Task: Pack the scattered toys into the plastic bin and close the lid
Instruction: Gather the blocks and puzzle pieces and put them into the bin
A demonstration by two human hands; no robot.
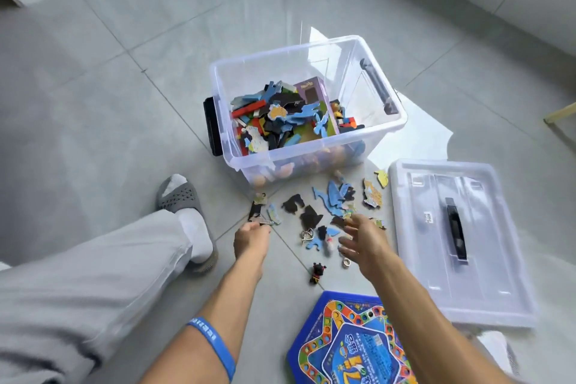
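your left hand (pixel 252 235) is pinching a few flat dark jigsaw pieces (pixel 257 216) at its fingertips. your right hand (pixel 363 240) hovers with fingers spread, holding nothing, over the scattered blue and black cardboard puzzle pieces (pixel 335 199) on the grey tiled floor (pixel 124 103). just behind them stands the clear plastic bin with black handles (pixel 307 146), lid off, already part full of pieces. the clear lid with a black handle (pixel 458 240) lies flat to your right; the blue hexagonal game board (pixel 352 343) sits nearest you, a small black figurine (pixel 316 273) beside it. my read: pieces are light, thin and stiff, and lie flat on smooth tile, so slide them into a heap and scoop, or lift by an edge. take the board by its rim.
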